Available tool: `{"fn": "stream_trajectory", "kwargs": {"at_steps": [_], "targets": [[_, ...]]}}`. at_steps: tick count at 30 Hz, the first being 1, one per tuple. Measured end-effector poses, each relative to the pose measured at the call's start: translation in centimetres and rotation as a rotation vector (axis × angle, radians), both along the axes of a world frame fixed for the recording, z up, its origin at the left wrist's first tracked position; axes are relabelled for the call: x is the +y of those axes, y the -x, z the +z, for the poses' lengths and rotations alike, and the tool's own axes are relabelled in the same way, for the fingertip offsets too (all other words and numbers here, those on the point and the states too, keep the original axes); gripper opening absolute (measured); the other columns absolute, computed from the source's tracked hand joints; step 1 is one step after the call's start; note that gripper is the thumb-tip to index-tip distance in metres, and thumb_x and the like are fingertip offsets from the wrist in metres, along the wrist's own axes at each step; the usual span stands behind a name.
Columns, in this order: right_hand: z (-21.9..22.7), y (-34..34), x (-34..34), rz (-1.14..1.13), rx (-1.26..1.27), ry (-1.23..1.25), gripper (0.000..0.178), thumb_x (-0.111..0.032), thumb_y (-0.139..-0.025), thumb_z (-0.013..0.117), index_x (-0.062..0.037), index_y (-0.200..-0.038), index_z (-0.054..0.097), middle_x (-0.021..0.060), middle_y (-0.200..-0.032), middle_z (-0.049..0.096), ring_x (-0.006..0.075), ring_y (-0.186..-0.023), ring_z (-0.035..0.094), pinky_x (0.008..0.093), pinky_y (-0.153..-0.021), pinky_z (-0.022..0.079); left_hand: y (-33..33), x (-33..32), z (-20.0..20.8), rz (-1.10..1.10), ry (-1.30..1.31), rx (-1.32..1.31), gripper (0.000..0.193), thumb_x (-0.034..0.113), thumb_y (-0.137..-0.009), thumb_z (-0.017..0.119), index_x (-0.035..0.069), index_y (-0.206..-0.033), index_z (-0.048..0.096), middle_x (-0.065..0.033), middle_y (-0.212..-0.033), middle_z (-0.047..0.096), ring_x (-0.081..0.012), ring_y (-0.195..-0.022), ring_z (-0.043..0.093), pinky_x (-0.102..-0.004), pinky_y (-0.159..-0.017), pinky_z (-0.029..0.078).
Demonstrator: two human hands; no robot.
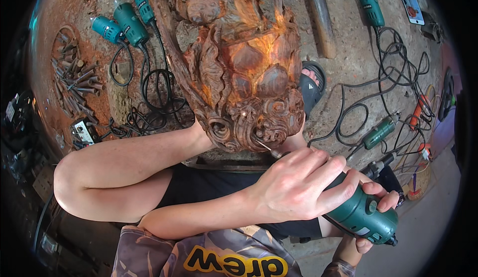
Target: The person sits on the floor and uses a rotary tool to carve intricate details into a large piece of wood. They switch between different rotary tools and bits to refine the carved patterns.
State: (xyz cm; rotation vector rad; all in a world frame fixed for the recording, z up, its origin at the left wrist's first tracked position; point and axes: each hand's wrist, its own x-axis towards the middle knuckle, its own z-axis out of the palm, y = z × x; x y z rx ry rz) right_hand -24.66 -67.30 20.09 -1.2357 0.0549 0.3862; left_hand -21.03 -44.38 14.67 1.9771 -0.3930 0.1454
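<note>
A large carved wooden piece point(244, 73), brown with orange patches, stands in front of me between my bent legs. Scrolls and swirls cover its near end. Both of my hands are closed around a green rotary tool point(358, 215). My left hand point(301, 182) wraps over its front part from above. Around the rear of the body curl the fingers of my right hand point(381, 197), its palm mostly hidden behind the tool. A thin metal bit point(265, 146) points left to the carving's lower edge and appears to touch it.
More green rotary tools lie at the upper left point(130, 24), upper right point(367, 0) and right point(381, 131). Black cables point(393, 73) loop over the floor. Brown rods point(77, 83) are heaped at left, near a control box point(84, 132). A phone point(410, 3) and pole point(319, 18) lie farther off.
</note>
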Motion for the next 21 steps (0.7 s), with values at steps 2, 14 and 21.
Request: {"fn": "stream_trajectory", "kwargs": {"at_steps": [2,14,21], "targets": [[-0.1,-0.2,0.0,0.028,-0.006,0.016,0.077,-0.027,-0.064,0.097,-0.0183,-0.123,0.048,0.021,-0.142,0.056,0.0484,-0.131,0.054,0.0598,-0.109,0.048,0.1,0.3,0.1,0.001,-0.013,0.025,0.039,0.015,-0.066,0.073,0.011,-0.105,0.076,-0.0047,-0.099,0.064,-0.0162,-0.073,0.063,-0.029,-0.062,0.053],[1.6,-0.1,0.0,-0.054,0.012,0.045,0.076,-0.022,-0.066,0.094,-0.0154,-0.124,0.046,0.0225,-0.142,0.055,0.0473,-0.135,0.052,0.0574,-0.113,0.045,0.2,-1.0,0.0,-0.018,0.036,0.025,0.041,0.015,-0.068,0.073,0.009,-0.108,0.074,-0.0064,-0.101,0.062,-0.0174,-0.074,0.064,-0.0301,-0.061,0.053],[0.9,0.5,-1.7,-0.025,-0.123,0.064,0.081,-0.025,-0.062,0.098,-0.0164,-0.123,0.044,0.0216,-0.142,0.054,0.0463,-0.135,0.052,0.0606,-0.113,0.045,-0.2,-1.5,0.0,-0.021,0.124,-0.009,0.04,0.015,-0.068,0.073,0.006,-0.107,0.072,-0.0076,-0.1,0.063,-0.0176,-0.074,0.064,-0.0305,-0.06,0.053]]}}
